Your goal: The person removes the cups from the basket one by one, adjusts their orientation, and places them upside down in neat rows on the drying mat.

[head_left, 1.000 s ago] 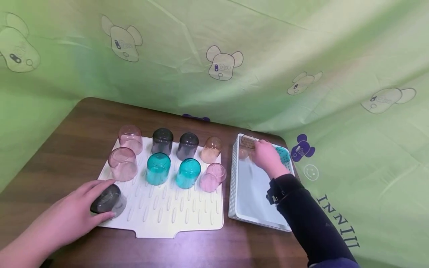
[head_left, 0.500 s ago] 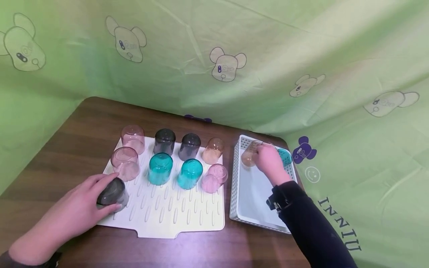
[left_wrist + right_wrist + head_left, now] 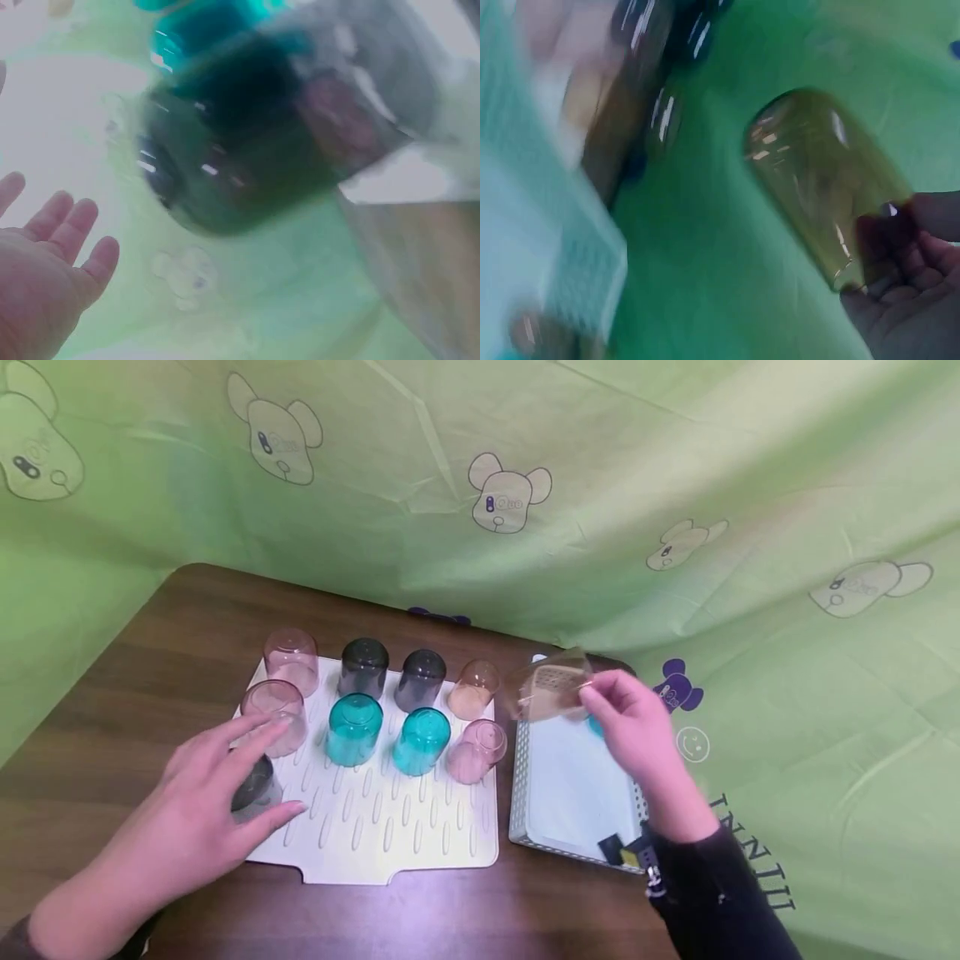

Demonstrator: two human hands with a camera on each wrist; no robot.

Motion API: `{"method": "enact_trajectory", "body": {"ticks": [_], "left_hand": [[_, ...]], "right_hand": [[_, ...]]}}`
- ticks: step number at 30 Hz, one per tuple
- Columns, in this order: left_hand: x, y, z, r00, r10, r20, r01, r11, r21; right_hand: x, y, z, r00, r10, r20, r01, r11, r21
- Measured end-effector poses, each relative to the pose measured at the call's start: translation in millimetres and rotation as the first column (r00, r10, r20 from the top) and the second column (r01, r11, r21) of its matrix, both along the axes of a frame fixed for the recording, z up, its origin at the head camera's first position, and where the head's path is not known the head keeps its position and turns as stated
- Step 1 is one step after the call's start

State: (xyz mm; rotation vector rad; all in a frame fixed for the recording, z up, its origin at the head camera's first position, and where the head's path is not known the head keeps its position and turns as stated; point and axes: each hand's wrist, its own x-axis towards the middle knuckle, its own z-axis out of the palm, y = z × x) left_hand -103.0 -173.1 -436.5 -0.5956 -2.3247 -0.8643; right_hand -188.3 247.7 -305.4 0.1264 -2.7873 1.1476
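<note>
Half a second ago the right hand point(image 3: 633, 718) gripped the amber cup point(image 3: 551, 692) low inside the basket point(image 3: 525, 793); now it has lifted the cup clear, tilted in the air over the basket's far left corner, fingers pinched on its rim. The left hand point(image 3: 202, 802), then wrapped round the grey cup point(image 3: 255, 789), has let go and hovers just above it with fingers spread and straight; the cup stands upside down at the mat's point(image 3: 390, 843) near left corner. On the mat I count nine upturned cups: three grey, two teal, three pink, one peach. A teal one shows in the basket behind the right hand. The right wrist view, blurred, shows fingertips point(image 3: 900, 247) clamped on the amber cup's point(image 3: 821, 180) rim; the left wrist view shows the open palm point(image 3: 37, 270) apart from the grey cup point(image 3: 232, 157).
</note>
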Motion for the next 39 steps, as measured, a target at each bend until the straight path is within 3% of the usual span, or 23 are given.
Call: {"method": "enact_trajectory", "body": {"ticks": [1,2,3,5,7,10,12,16,19,21,23,25,28,32,34,36,37,38,39], "left_hand": [[1.0,5,3.7,1.000,-0.017,-0.022,0.017,1.000,0.003],[2.1,11,7.1,0.999,-0.039,-0.036,0.039,0.999,0.004],[2.9,16,9.6,0.997,-0.059,-0.055,0.060,0.998,0.000],[5.0,26,13.4,0.993,-0.101,-0.065,0.101,0.995,0.001],[7.3,35,15.0,0.987,-0.143,-0.068,0.144,0.990,-0.002],[11.5,46,12.7,0.979,-0.194,-0.060,0.193,0.981,-0.030],[13.7,51,9.3,0.973,-0.224,-0.049,0.221,0.974,-0.056],[15.8,59,2.2,0.963,-0.263,-0.054,0.259,0.963,-0.078],[16.0,60,-0.3,0.966,-0.257,-0.041,0.253,0.963,-0.089],[16.4,60,-0.7,0.971,-0.237,-0.008,0.235,0.966,-0.107],[16.9,60,-0.5,0.976,-0.216,0.038,0.219,0.968,-0.123],[17.4,60,0.0,0.977,-0.195,0.080,0.205,0.970,-0.131],[17.9,61,1.1,0.978,-0.156,0.137,0.175,0.975,-0.135],[16.0,61,2.4,0.973,-0.095,0.209,0.129,0.979,-0.159],[12.9,60,1.7,0.968,-0.066,0.241,0.111,0.978,-0.178],[8.5,59,-0.4,0.964,-0.038,0.264,0.092,0.976,-0.197],[6.2,59,-1.8,0.961,-0.023,0.274,0.082,0.975,-0.204],[4.1,59,-3.5,0.959,-0.010,0.282,0.072,0.975,-0.211],[2.2,58,-5.3,0.957,0.002,0.291,0.064,0.974,-0.216]], "right_hand": [[4.6,-7,-6.9,0.999,0.052,0.004,-0.051,0.989,-0.137],[9.1,-15,-14.6,0.994,0.110,0.013,-0.103,0.955,-0.278],[13.3,-22,-23.7,0.984,0.175,0.017,-0.153,0.901,-0.405],[21.0,-38,-42.3,0.956,0.292,0.037,-0.205,0.751,-0.627],[27.8,-55,-60.5,0.918,0.391,0.075,-0.187,0.590,-0.786],[37.4,-80,-86.8,0.852,0.503,0.146,-0.108,0.441,-0.891],[44.2,-93,-103.0,0.800,0.571,0.187,-0.053,0.377,-0.925],[55.4,-110,-130.1,0.692,0.681,0.237,0.054,0.279,-0.959],[58.9,-117,-142.8,0.641,0.723,0.258,0.115,0.242,-0.963],[59.5,-120,-146.3,0.628,0.720,0.294,0.148,0.260,-0.954],[59.0,-120,-147.3,0.637,0.688,0.349,0.166,0.319,-0.933],[58.3,-119,-145.5,0.665,0.621,0.414,0.170,0.414,-0.894],[55.5,-112,-139.8,0.721,0.491,0.488,0.148,0.580,-0.801],[39.3,-87,-118.3,0.792,0.376,0.481,0.010,0.780,-0.626],[22.6,-66,-100.6,0.844,0.307,0.440,-0.066,0.873,-0.483],[-0.2,-41,-82.7,0.911,0.198,0.361,-0.114,0.963,-0.243],[-13.4,-28,-75.2,0.941,0.136,0.310,-0.113,0.989,-0.091],[-27.1,-15,-69.9,0.964,0.074,0.254,-0.091,0.994,0.056],[-41.0,-2,-66.3,0.980,0.018,0.198,-0.057,0.979,0.194]]}}
